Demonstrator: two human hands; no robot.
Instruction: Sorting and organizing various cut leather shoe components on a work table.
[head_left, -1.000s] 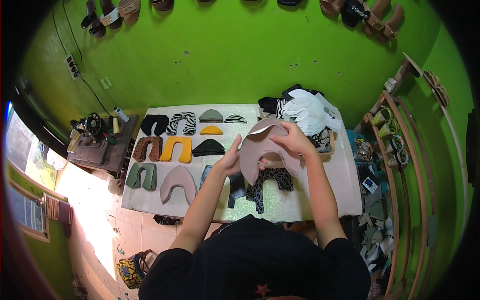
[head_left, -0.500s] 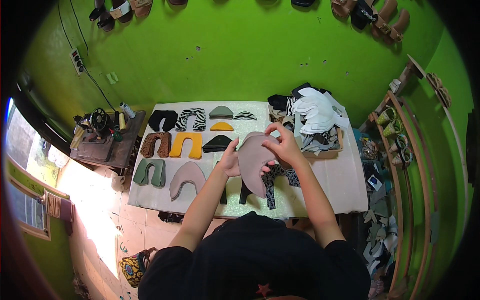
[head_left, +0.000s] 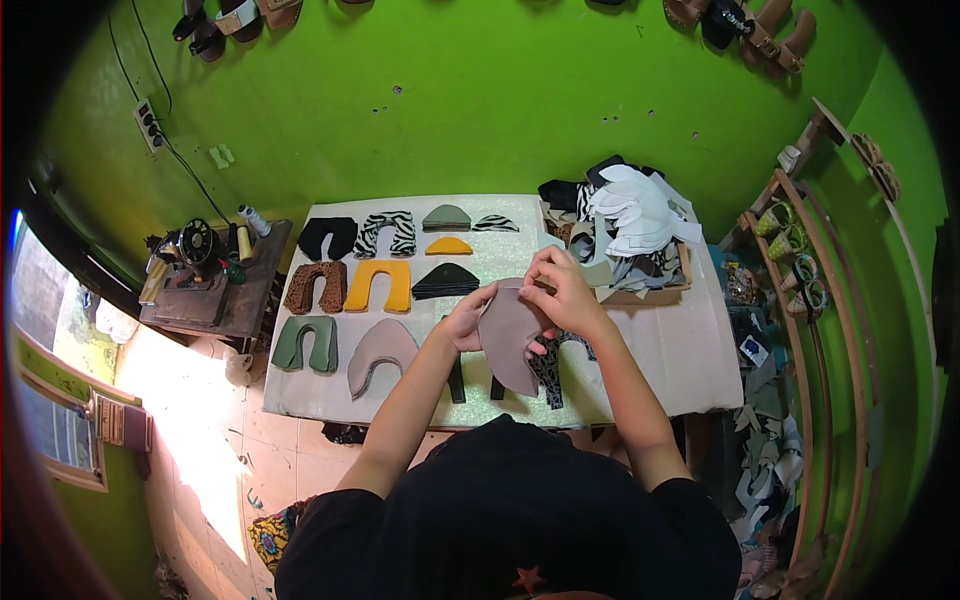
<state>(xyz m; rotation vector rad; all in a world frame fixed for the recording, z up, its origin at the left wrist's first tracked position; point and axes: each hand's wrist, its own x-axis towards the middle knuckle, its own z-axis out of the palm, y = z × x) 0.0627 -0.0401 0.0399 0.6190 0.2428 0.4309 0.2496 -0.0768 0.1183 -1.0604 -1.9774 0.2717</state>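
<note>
Well back from the bare left hand [head_left: 465, 325] and bare right hand [head_left: 565, 300], a loose black top [head_left: 505, 510] covered the torso. Its short left sleeve [head_left: 335, 520] and right sleeve [head_left: 685, 520] left both forearms [head_left: 410, 412] uncovered. A small reddish five-pointed star [head_left: 528, 578] marked the dark cloth far behind the hands.

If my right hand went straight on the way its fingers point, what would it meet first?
Probably the mauve piece: the right hand seems to touch it near its upper edge, though depth is unclear.

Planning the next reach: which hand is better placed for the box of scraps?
Likely the right hand: it's nearer the box; the left hand is farther away. Both hold the pink piece.
</note>
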